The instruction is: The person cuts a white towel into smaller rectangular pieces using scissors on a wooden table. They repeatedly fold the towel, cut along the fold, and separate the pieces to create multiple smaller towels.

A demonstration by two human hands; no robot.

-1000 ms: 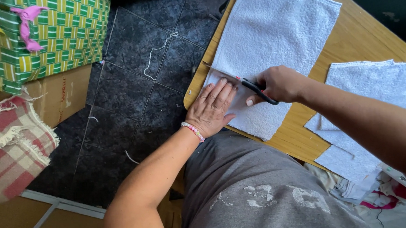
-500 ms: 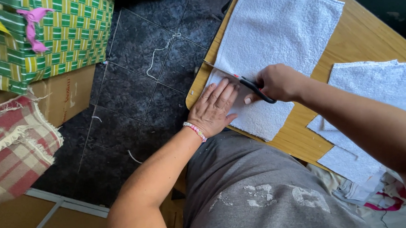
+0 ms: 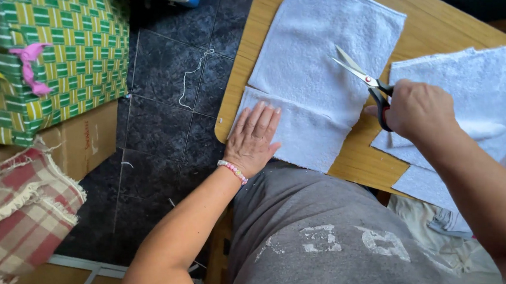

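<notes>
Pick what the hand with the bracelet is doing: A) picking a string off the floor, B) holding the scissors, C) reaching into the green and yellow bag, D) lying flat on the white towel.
D: the left hand, with the beaded bracelet on its wrist, lies flat with fingers spread on the white towel, while the right hand holds the scissors.

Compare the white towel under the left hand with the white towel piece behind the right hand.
The towel under the left hand lies whole in view with a rounded far end and a cut line across it; the towel piece at the right is partly hidden by the right hand, with layered edges. The left hand presses flat on the first; nothing pins the second. Both are white terry on the wooden table.
</notes>
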